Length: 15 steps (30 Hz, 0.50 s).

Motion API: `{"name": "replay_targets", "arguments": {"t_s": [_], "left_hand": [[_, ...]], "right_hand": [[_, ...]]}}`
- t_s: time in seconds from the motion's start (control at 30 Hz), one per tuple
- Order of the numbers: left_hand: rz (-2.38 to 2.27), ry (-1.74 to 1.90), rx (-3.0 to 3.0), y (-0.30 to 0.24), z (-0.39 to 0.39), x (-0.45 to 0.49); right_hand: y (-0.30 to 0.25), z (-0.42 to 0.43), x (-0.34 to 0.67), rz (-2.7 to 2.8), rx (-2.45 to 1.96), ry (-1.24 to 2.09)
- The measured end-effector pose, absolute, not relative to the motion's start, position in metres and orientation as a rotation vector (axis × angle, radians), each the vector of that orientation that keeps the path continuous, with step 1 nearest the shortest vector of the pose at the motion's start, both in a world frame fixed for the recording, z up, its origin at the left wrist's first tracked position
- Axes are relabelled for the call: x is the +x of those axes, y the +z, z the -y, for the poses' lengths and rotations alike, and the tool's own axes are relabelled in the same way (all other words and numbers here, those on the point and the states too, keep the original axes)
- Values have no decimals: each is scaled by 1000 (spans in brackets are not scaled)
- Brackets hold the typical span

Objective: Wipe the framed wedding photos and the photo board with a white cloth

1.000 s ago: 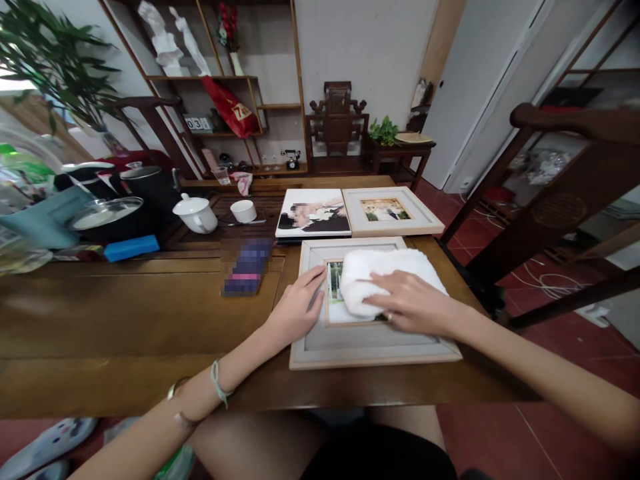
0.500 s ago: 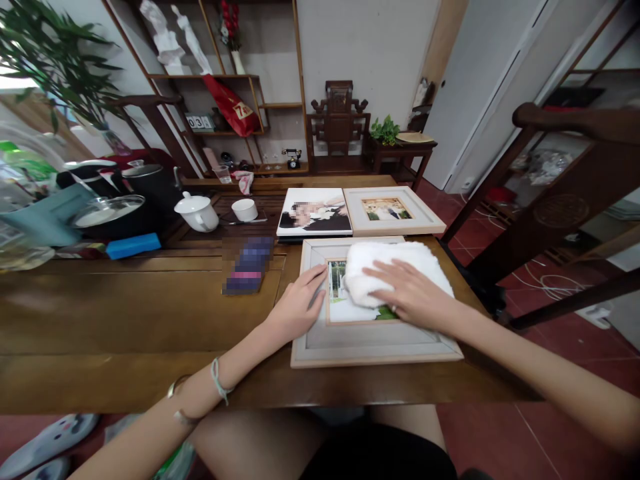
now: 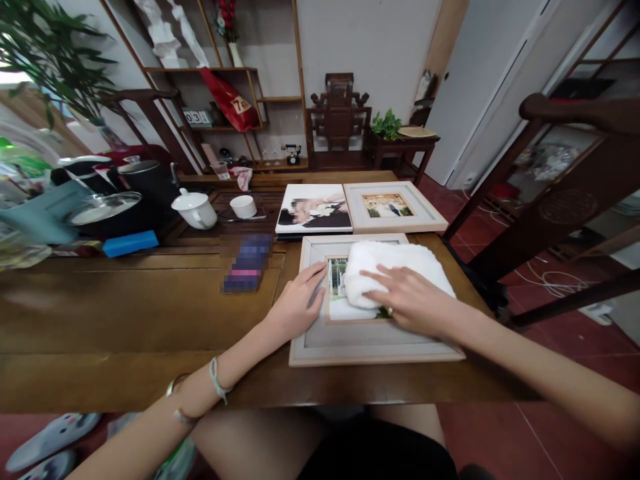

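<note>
A picture frame (image 3: 345, 347) with a pale wide border lies flat on the wooden table (image 3: 150, 320) in front of me. A folded white towel (image 3: 400, 257) covers the upper right of its photo. My right hand (image 3: 407, 297) is closed on the towel's near side and presses it onto the photo, index finger stretched forward. My left hand (image 3: 300, 303) rests on the frame's left border, thumb apart from the fingers, holding nothing. Part of the photo (image 3: 336, 280) shows between the hands.
Behind the frame lie a white photo panel (image 3: 315, 223) and another framed picture (image 3: 425, 213). To the left are a blurred-out dark blue item (image 3: 246, 263), a white cup (image 3: 243, 207), a lidded teapot (image 3: 195, 210), a blue block (image 3: 130, 244) and a pan (image 3: 105, 213). A chair (image 3: 565, 173) stands right.
My right hand has shifted slightly with the towel on the photo, its fingers drawn closer together. My left hand keeps its place on the frame. The view has tilted very slightly.
</note>
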State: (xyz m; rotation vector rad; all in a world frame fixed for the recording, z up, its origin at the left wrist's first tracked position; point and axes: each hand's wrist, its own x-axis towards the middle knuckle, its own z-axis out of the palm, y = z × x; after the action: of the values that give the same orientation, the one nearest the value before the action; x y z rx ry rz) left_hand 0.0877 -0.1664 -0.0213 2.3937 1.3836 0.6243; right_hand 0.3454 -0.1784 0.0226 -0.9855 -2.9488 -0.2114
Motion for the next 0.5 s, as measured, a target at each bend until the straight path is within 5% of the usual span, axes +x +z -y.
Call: {"name": "replay_targets", "arguments": {"t_s": [0.23,0.5], "left_hand": [[-1379,573,2415,-21,166,88],[-1363,612,2403,-22,166,86]], "right_hand": [[52,247,326,2989,-801,67],[13,163,350,2829,-985,-141]]}}
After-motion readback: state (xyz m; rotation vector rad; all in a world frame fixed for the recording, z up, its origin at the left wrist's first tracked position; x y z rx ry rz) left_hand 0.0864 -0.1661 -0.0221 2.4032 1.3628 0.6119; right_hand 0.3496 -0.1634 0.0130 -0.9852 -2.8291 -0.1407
